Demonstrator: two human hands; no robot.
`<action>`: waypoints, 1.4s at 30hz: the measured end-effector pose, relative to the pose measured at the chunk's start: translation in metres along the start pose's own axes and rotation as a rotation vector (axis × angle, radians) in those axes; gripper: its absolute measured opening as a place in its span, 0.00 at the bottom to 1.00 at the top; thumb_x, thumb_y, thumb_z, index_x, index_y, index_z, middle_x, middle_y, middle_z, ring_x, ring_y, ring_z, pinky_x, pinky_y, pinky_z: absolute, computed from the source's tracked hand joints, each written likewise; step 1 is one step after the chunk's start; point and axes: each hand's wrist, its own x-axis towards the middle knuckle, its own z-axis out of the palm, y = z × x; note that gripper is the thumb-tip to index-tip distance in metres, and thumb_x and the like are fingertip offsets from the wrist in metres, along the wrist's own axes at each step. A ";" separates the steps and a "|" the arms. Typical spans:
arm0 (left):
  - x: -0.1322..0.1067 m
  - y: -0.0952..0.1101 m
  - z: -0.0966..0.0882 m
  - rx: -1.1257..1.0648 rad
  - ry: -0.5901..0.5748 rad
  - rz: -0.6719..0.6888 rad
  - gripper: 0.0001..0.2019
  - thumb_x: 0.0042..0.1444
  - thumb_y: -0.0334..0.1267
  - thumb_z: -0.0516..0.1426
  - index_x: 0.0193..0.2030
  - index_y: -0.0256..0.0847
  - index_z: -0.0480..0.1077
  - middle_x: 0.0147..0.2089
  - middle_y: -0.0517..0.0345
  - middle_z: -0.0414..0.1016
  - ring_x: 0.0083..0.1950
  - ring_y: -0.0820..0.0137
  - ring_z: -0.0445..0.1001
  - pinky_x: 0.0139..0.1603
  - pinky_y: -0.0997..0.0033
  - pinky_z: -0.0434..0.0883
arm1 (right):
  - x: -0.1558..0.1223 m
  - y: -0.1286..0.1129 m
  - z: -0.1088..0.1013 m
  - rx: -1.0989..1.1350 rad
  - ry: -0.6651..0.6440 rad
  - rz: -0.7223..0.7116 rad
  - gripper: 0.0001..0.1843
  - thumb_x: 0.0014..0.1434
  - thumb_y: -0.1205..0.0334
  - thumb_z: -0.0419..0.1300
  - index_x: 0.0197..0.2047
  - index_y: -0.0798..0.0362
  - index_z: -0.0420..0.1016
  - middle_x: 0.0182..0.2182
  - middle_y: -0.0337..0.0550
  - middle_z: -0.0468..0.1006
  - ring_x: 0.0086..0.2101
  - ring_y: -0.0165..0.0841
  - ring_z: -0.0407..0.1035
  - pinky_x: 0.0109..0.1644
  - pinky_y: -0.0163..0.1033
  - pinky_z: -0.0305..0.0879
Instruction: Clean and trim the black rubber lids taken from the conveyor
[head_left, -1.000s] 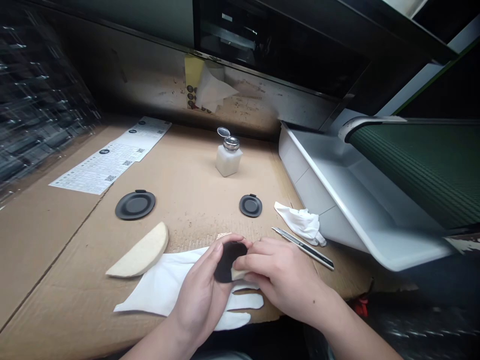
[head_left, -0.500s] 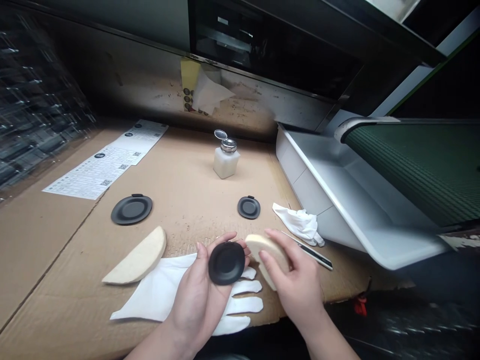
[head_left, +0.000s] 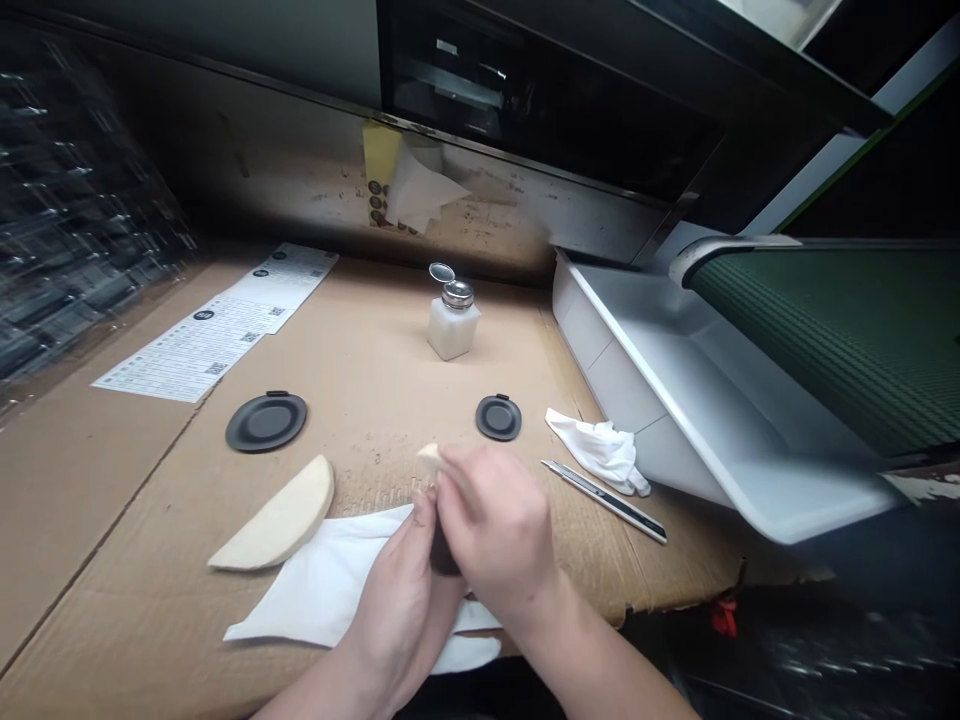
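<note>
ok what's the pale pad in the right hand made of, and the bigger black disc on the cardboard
The pad in the right hand: probably sponge or foam, matt cream, rounded edge, like the half-moon piece. Bigger black disc: likely moulded plastic or rubber, dull sheen, raised rim, tab.

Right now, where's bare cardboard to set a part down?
Free: between the big lid and small lid, in front of the bottle; left of the half-moon pad. Crowded: glove under left hand and right hand; knife and rag by the tray.

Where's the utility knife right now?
In the head view, the utility knife lies on the cardboard to the right of the right hand, just below the crumpled white cloth.
</note>
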 end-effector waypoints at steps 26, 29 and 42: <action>0.002 0.004 -0.001 -0.034 -0.071 -0.044 0.24 0.60 0.52 0.44 0.40 0.38 0.74 0.44 0.51 0.74 0.54 0.60 0.66 0.59 0.60 0.58 | -0.020 0.009 -0.011 -0.026 -0.190 -0.176 0.12 0.58 0.71 0.54 0.45 0.55 0.72 0.32 0.43 0.76 0.32 0.29 0.66 0.36 0.34 0.63; 0.001 0.005 0.000 -0.029 -0.063 -0.045 0.25 0.59 0.54 0.44 0.40 0.37 0.73 0.42 0.49 0.75 0.54 0.59 0.67 0.60 0.59 0.57 | -0.026 0.004 -0.013 -0.040 -0.280 -0.236 0.13 0.59 0.68 0.53 0.48 0.55 0.71 0.27 0.42 0.73 0.30 0.30 0.65 0.33 0.35 0.62; 0.003 0.005 0.006 -0.038 -0.010 -0.043 0.23 0.59 0.52 0.46 0.47 0.36 0.70 0.44 0.47 0.75 0.51 0.60 0.70 0.56 0.60 0.62 | -0.028 0.015 -0.038 0.103 -0.215 0.092 0.09 0.58 0.69 0.55 0.42 0.52 0.72 0.33 0.42 0.76 0.35 0.30 0.70 0.38 0.35 0.67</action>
